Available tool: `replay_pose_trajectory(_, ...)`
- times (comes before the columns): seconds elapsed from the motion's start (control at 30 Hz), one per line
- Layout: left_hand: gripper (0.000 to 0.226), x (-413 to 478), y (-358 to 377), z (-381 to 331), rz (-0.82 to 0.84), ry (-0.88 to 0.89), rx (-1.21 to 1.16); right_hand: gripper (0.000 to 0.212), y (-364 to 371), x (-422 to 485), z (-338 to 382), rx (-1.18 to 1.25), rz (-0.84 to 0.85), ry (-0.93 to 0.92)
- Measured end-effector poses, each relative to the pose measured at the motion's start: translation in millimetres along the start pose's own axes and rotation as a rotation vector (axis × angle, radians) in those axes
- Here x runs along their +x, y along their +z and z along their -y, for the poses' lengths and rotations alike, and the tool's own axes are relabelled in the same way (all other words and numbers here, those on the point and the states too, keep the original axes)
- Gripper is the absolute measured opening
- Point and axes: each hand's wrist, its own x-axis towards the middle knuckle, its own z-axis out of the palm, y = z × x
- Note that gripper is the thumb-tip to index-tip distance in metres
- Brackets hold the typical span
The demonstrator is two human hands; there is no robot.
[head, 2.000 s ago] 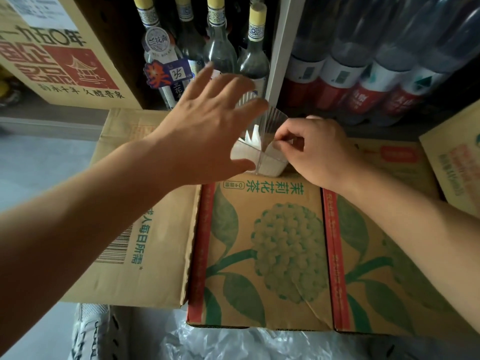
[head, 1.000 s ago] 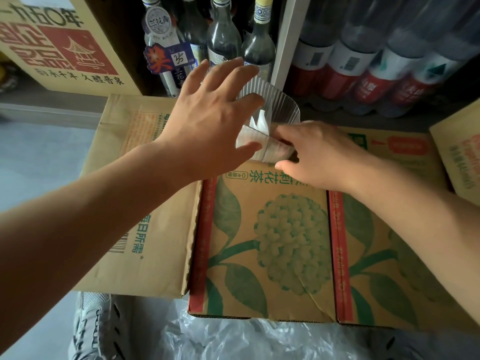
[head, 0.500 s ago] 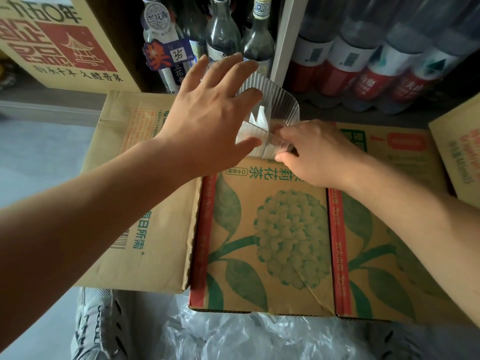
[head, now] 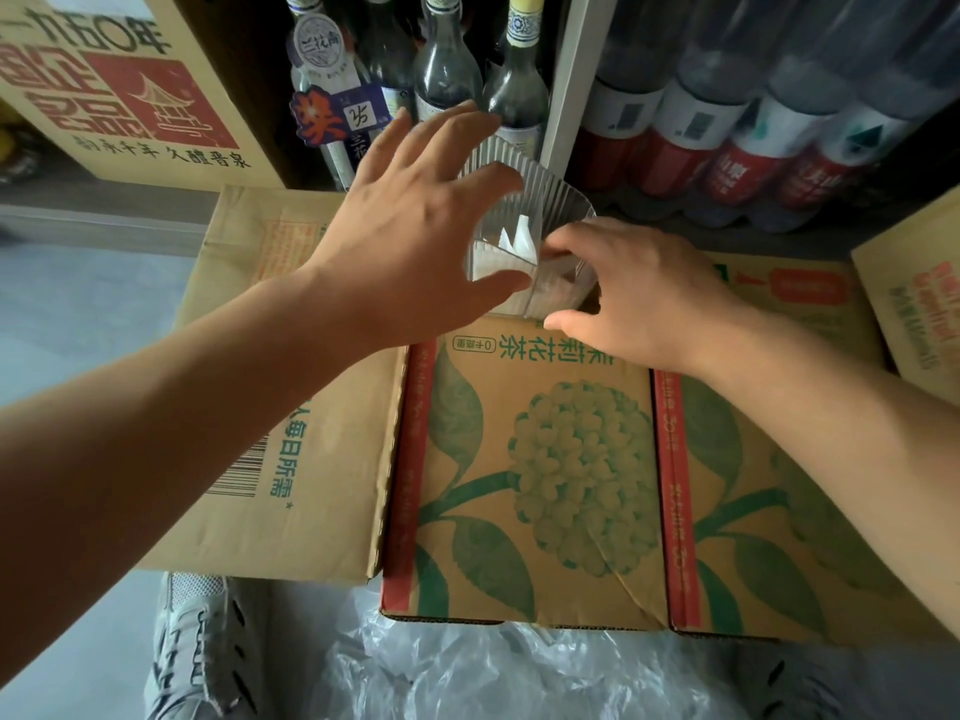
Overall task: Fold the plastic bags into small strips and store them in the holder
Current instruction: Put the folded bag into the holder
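A clear ribbed plastic holder stands at the far edge of the flattened green-printed carton. White folded bag strips stick up inside it. My left hand spans the holder from the left, with its thumb on the near wall and its fingers over the far rim. My right hand is at the holder's right side. Its fingers curl down inside on a folded strip, seen dimly through the wall, and its thumb lies outside by the base.
Glass bottles and red-labelled plastic bottles stand right behind the holder. Cardboard boxes flank the left and right. Loose crumpled plastic bags lie below the carton's near edge, beside my grey shoe.
My right hand went from pinching a strip at the holder's rim to reaching down inside it. My left hand kept its place on the holder.
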Motion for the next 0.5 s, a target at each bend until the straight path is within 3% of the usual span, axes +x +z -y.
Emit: replay_pose_trajectory(0.5, 0.087, -37, -40, 1, 0.089, -0.176, -0.123, 0.066, -3, -5, 8, 0.058, 0.029, 0.040)
